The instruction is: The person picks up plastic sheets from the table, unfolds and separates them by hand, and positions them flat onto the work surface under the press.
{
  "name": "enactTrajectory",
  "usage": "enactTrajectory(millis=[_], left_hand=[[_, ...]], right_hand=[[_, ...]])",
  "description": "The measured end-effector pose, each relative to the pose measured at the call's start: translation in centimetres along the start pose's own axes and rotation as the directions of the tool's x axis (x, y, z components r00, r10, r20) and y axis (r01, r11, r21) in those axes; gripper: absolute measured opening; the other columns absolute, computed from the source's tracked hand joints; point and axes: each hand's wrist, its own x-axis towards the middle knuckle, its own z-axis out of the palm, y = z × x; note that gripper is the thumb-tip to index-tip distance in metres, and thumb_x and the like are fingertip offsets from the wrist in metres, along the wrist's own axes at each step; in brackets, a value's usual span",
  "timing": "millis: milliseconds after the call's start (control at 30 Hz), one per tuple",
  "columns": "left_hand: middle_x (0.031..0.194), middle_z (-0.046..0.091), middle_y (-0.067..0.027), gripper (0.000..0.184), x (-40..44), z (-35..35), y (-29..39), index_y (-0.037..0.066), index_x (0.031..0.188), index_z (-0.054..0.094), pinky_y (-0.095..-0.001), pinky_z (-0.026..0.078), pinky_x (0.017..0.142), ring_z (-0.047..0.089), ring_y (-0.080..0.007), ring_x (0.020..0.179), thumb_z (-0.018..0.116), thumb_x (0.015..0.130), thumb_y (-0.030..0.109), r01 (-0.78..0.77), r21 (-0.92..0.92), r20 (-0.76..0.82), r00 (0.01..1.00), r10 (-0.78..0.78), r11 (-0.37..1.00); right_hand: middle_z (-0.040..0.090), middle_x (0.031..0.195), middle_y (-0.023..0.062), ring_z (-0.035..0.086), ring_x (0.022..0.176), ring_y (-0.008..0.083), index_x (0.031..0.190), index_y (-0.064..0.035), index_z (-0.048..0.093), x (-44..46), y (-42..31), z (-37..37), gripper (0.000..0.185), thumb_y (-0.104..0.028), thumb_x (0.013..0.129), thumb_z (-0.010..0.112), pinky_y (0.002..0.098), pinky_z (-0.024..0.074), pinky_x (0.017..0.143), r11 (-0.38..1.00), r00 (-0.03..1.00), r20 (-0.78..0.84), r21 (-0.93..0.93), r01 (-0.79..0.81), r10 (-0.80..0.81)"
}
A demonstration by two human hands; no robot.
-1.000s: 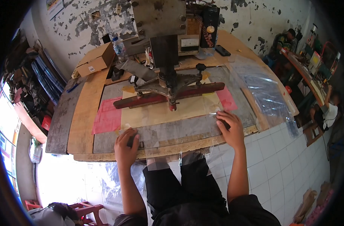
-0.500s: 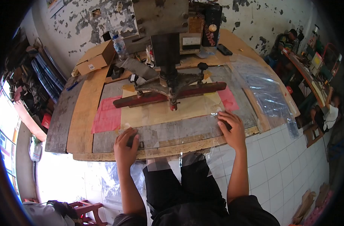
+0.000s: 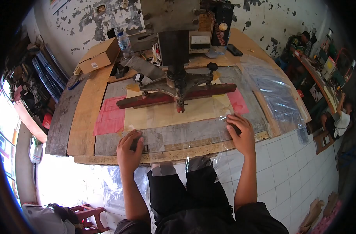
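Note:
A clear plastic sheet (image 3: 178,145) lies across the front of the worktable and hangs over its edge above my lap. My left hand (image 3: 130,148) rests at the sheet's left side, fingers bent forward and thumb apart. At the right side, my right hand (image 3: 241,132) touches the sheet with curved fingers, its thumb also apart. Beyond both hands, a long red-edged press bar (image 3: 158,98) on a metal bracket sits over a yellowish sheet (image 3: 164,116). Pink patches (image 3: 109,116) flank that sheet. Fingertip contact is partly hidden.
Stacked clear plastic (image 3: 277,93) covers the table's right side, near a phone (image 3: 234,50). A cardboard box (image 3: 99,56), a water bottle (image 3: 124,43) and a blue pen (image 3: 73,85) are at the back left. A red stool (image 3: 90,216) stands lower left. People sit at far right.
My view has shifted slightly. Both hands keep nearly the same place and pose on the plastic sheet, and the press bar stays where it was.

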Motion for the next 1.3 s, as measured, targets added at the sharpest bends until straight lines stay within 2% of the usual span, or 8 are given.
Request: enactTrajectory(millis=[233,300,733,800,933,1033,1100,1300], left_hand=[[0.122,0.077,-0.0159,0.022,-0.02,-0.09,0.09,0.005,0.112,0.079,-0.0448,0.051,0.105,0.071,-0.0343,0.119,0.076,0.094,0.017,-0.005,-0.020,-0.004,1.000,0.005,1.000],[0.122,0.077,-0.0158,0.022,-0.12,-0.12,-0.01,0.005,0.112,0.079,-0.0449,0.051,0.105,0.071,-0.0343,0.118,0.076,0.094,0.017,-0.009,-0.019,-0.005,1.000,0.009,1.000],[0.117,0.078,-0.0145,0.021,-0.14,-0.29,0.18,0.005,0.110,0.080,-0.0451,0.054,0.102,0.072,-0.0346,0.113,0.076,0.094,0.017,-0.016,-0.011,-0.018,1.000,0.016,1.000],[0.117,0.078,-0.0144,0.021,-0.15,-0.26,0.06,0.005,0.110,0.080,-0.0452,0.053,0.102,0.072,-0.0346,0.113,0.076,0.094,0.018,-0.021,-0.005,-0.020,1.000,0.020,1.000],[0.116,0.078,-0.0143,0.021,-0.20,-0.26,-0.11,0.005,0.110,0.079,-0.0452,0.053,0.102,0.072,-0.0343,0.113,0.076,0.094,0.018,-0.043,0.003,-0.022,0.999,0.043,0.999],[0.116,0.078,-0.0145,0.020,-0.17,-0.33,0.05,0.005,0.110,0.079,-0.0450,0.053,0.102,0.072,-0.0342,0.113,0.076,0.094,0.017,-0.034,0.000,-0.021,0.999,0.034,0.999],[0.116,0.078,-0.0145,0.020,-0.17,-0.22,-0.07,0.005,0.109,0.079,-0.0449,0.053,0.101,0.072,-0.0343,0.113,0.076,0.093,0.017,-0.035,-0.006,-0.023,0.999,0.034,0.999],[0.116,0.078,-0.0146,0.019,-0.17,-0.17,-0.15,0.004,0.109,0.079,-0.0449,0.053,0.101,0.072,-0.0344,0.113,0.077,0.093,0.016,-0.024,-0.020,-0.021,0.999,0.024,1.000]], right_hand=[[0.075,0.132,0.0052,0.060,0.137,0.0298,0.113,-0.0070,0.079,-0.03,-0.02,0.04,0.023,-0.024,0.098,0.074,0.0474,0.0413,0.117,1.000,1.000,0.001,-0.006,0.012,-0.012],[0.076,0.132,0.0064,0.060,0.138,0.0302,0.117,-0.0064,0.079,-0.06,-0.30,0.00,0.023,-0.019,0.098,0.073,0.0467,0.0409,0.118,1.000,1.000,-0.002,0.006,0.002,-0.002],[0.075,0.132,0.0058,0.060,0.137,0.0309,0.114,-0.0073,0.079,-0.09,0.03,0.12,0.023,-0.024,0.098,0.074,0.0485,0.0406,0.118,1.000,1.000,0.002,-0.013,0.016,-0.016],[0.075,0.133,0.0065,0.060,0.139,0.0303,0.118,-0.0066,0.079,-0.09,-0.02,0.05,0.023,-0.019,0.098,0.073,0.0463,0.0418,0.118,1.000,1.000,0.014,-0.018,0.015,-0.014],[0.075,0.132,0.0058,0.060,0.137,0.0309,0.114,-0.0074,0.079,-0.06,-0.15,0.13,0.023,-0.023,0.098,0.074,0.0485,0.0408,0.118,1.000,1.000,0.004,0.004,0.005,-0.005],[0.075,0.133,0.0058,0.060,0.137,0.0308,0.114,-0.0075,0.079,-0.04,-0.08,0.14,0.022,-0.023,0.098,0.075,0.0483,0.0409,0.118,1.000,1.000,0.007,-0.012,0.009,-0.009],[0.075,0.134,0.0071,0.060,0.139,0.0315,0.118,-0.0065,0.078,-0.04,-0.16,0.01,0.023,-0.017,0.098,0.073,0.0463,0.0420,0.119,1.000,1.000,0.018,-0.019,0.012,-0.012],[0.075,0.135,0.0067,0.060,0.139,0.0316,0.119,-0.0070,0.078,-0.05,-0.27,0.00,0.024,-0.018,0.098,0.073,0.0464,0.0415,0.119,1.000,1.000,0.018,-0.017,0.003,-0.003]])
